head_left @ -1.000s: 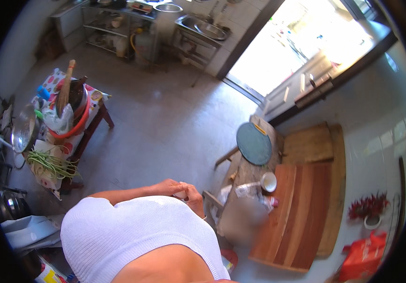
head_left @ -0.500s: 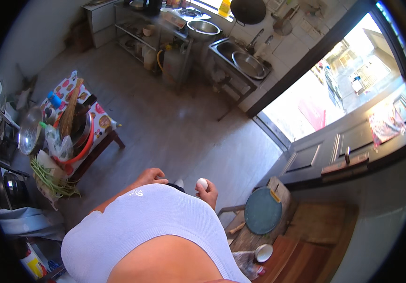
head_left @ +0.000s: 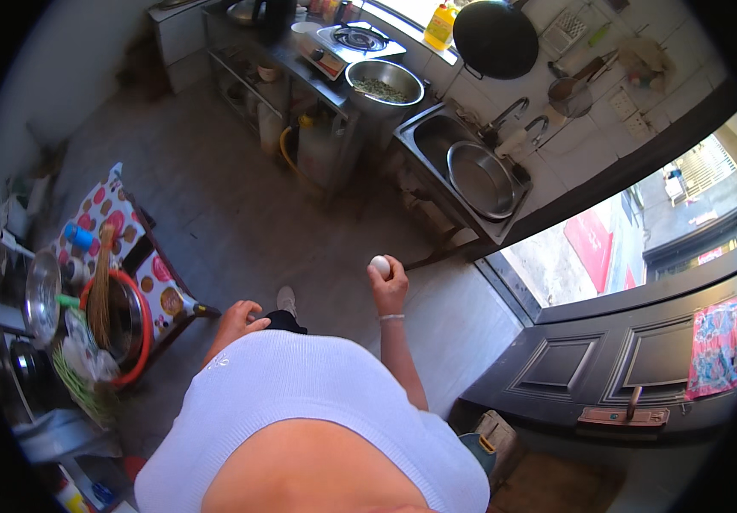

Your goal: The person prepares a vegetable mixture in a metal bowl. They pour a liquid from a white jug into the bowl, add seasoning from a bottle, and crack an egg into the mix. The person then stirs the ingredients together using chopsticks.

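My right hand (head_left: pixel 390 289) is raised in front of my body and grips a white egg (head_left: pixel 380 266) between its fingertips. My left hand (head_left: pixel 237 318) hangs by my left hip with its fingers curled loosely and nothing in it. Ahead, beyond the egg, stands a steel sink (head_left: pixel 458 171) with a metal basin (head_left: pixel 479 178) in it. Left of the sink is a steel bowl of greens (head_left: pixel 384 84) and a gas stove (head_left: pixel 353 40). My white top fills the lower middle of the view.
A low table with a dotted cloth (head_left: pixel 112 248) at my left carries a red-rimmed pot (head_left: pixel 120 321), a broom and bottles. A black wok (head_left: pixel 495 38) hangs on the tiled wall. A dark door (head_left: pixel 608 368) stands open at the right, by a bright doorway.
I have turned and moved toward the sink and stove. My right hand has lifted the egg away from my body; my left hand has dropped to my side.
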Demonstrator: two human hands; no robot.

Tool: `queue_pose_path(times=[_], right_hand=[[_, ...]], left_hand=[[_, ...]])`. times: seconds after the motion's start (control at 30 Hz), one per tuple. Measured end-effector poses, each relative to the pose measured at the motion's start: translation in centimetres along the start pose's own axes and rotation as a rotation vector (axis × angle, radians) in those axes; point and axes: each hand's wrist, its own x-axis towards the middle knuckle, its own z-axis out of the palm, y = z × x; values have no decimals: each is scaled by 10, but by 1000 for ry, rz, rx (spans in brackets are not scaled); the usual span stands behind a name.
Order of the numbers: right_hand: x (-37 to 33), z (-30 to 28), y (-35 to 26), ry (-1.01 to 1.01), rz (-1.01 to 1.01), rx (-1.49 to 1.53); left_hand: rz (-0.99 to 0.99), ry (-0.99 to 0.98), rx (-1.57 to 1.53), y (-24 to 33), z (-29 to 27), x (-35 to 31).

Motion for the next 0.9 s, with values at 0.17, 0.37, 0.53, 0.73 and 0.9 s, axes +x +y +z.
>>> queue_pose_path(times=[0.17, 0.37, 0.53, 0.73, 0.9], right_hand=[[121, 53, 1, 101, -33, -108], [245, 69, 3, 160, -81, -203], [372, 70, 27, 234, -105, -322], [550, 93, 43, 348, -264, -356], [621, 125, 94, 311, -291, -339]], left_hand=[[68, -3, 3, 40, -41, 148], [153, -79, 216, 83, -65, 289], [77, -193, 284, 124, -56, 371], [-34, -198, 374, 174, -65, 476], [-56, -168, 396, 186, -63, 550]])
